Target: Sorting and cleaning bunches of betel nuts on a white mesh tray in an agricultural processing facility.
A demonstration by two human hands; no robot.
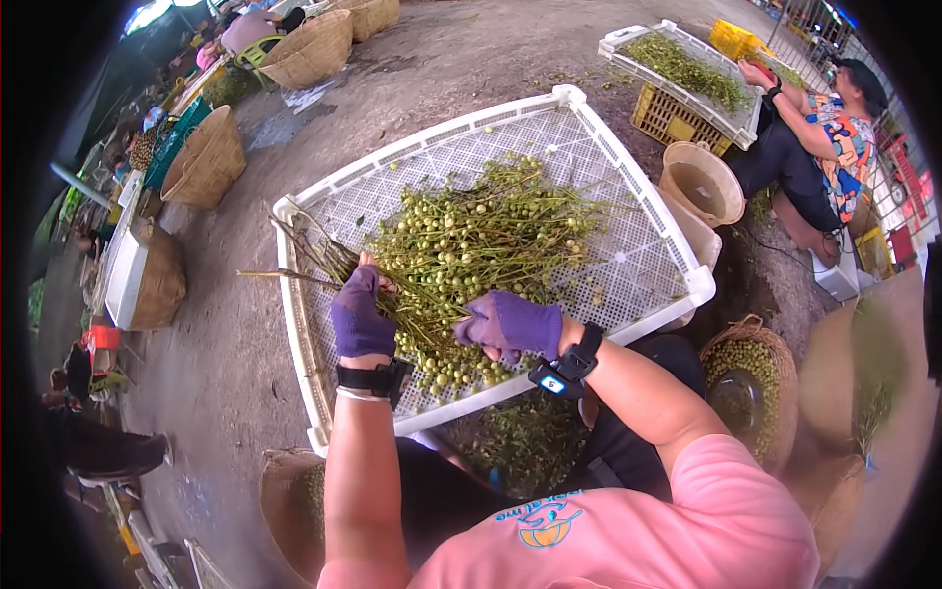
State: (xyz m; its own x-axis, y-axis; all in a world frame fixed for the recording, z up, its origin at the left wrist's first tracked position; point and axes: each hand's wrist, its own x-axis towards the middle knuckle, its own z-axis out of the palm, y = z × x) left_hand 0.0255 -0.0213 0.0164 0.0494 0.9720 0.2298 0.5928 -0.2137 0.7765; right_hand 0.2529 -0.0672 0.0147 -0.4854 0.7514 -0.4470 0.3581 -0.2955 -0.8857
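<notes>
A white plastic mesh tray (625,258) lies before me, with a heap of thin green stems and small round yellow-green fruits (449,250) on it. My left hand (362,313), in a purple fingerless glove, is closed around a bundle of brownish stems (313,254) at the tray's left side. Over the heap's near edge is my right hand (508,324), gloved alike, its fingers curled in against the stems; what lies between them is hidden. Loose fruits are scattered on the mesh below both hands.
A wicker basket of fruits (784,390) stands at my right, another basket (276,486) at lower left. Leafy stems (526,442) lie under the tray. Beyond a beige bucket (703,180), a person (839,154) sits at another tray (751,121). Wicker baskets (206,158) line the left.
</notes>
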